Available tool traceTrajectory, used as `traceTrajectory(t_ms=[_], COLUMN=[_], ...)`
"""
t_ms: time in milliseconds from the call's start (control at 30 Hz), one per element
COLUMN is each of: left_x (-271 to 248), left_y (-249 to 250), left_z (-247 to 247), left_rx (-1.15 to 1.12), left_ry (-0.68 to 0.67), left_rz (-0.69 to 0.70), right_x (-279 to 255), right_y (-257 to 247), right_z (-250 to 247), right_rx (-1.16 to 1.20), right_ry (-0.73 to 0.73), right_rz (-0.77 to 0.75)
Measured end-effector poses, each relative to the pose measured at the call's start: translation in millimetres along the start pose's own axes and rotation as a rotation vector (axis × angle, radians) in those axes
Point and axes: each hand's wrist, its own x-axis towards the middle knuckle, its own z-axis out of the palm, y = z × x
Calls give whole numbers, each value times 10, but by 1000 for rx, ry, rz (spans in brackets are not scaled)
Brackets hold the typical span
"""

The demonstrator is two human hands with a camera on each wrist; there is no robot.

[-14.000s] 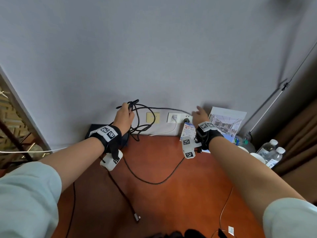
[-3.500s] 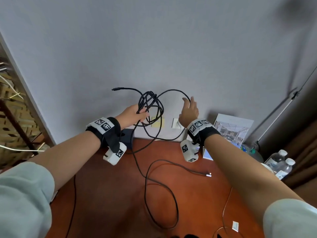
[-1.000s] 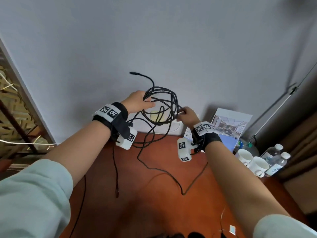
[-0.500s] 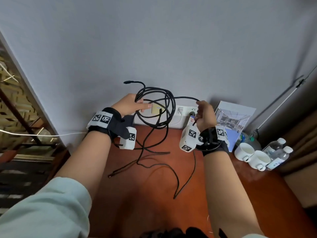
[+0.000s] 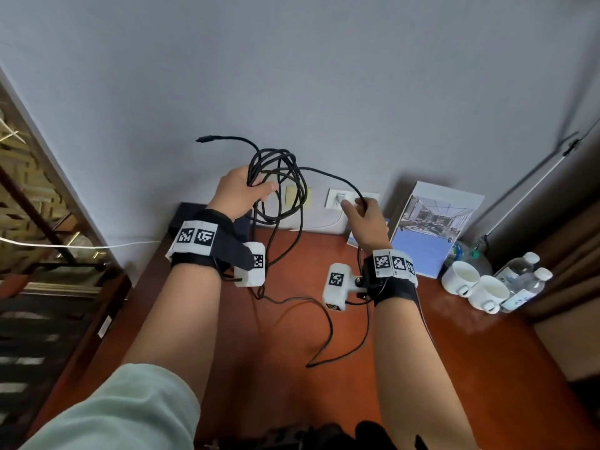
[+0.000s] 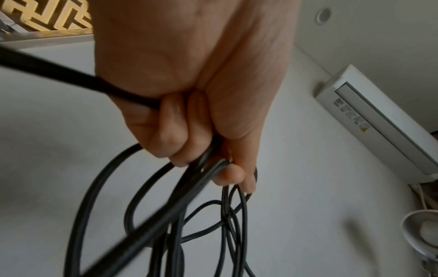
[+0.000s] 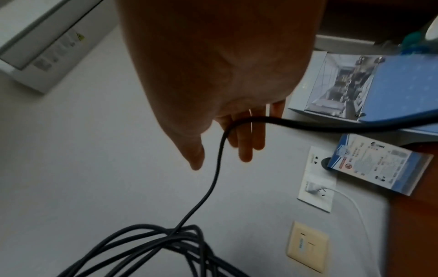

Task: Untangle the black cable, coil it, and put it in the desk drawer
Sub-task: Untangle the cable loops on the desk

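Black cable (image 5: 279,186) loops hang in the air above a reddish-brown wooden desk (image 5: 292,368), bunched into several rough rings against a pale grey wall (image 5: 292,60). The left hand (image 5: 238,194) is raised in front of the wall with its fingers (image 6: 180,138) curled tightly round the top of the bundle, gripping the loops together; one plug end (image 5: 203,140) sticks out up and to the left of it. From the bundle a single strand arcs to the right and runs across the right hand (image 5: 368,222), which is held up near the wall sockets (image 5: 341,199). In the right wrist view the strand bends across the inside of that hand's fingers (image 7: 246,142), which look nearly straight and close together, with the thumb apart; whether they press on the strand cannot be told. Below the hands the rest of the cable trails down onto the desk, curving in a loose line whose bend lies near the front middle of the desk top.

Both wrists wear black straps with black-and-white square markers and small white camera blocks. At the back right of the desk stand a blue booklet (image 5: 431,235) leaning on the wall, two white cups (image 5: 477,284) side by side, and water bottles (image 5: 526,280) just beside the cups.
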Motion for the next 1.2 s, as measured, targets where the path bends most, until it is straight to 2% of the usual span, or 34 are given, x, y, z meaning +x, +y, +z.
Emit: traceTrajectory(t_ms=[100, 233, 400, 500, 600, 733, 800, 933, 1000, 1100, 1200], left_x=[-53, -87, -134, -153, -154, -174, -170, -117, -66, -14, 29], left_y=[61, 91, 154, 172, 119, -23, -79, -154, -185, -138, -50], left_z=[45, 117, 220, 242, 240, 214, 196, 100, 25, -60, -91], left_rx=[-2, -17, -30, -28, -40, -75, -128, -155, -119, -67, -27], left_ry=[-16, -69, -215, -214, -191, -175, -175, -165, -148, -138, -123], left_rz=[28, 62, 119, 116, 69, -10, -29, -60, -55, -32, 9], right_x=[2, -25, -77, -123, -106, -35, 18, 101, 116, 119, 102], right_y=[-126, -235, -262, -278, -192, -104, -60, 90, 158, 227, 195], right_z=[-6, -19, 51, 57, -7, -180, -230, -334, -384, -405, -334], right_rx=[-176, -407, -166, -155, -118, 30, 175, 412, 387, 261, 70], right_ry=[-3, -79, -146, -129, -63, 105, 220, 463, 533, 543, 369], right_rz=[-51, -79, -97, -81, -124, -167, -121, 77, 152, 180, 174])
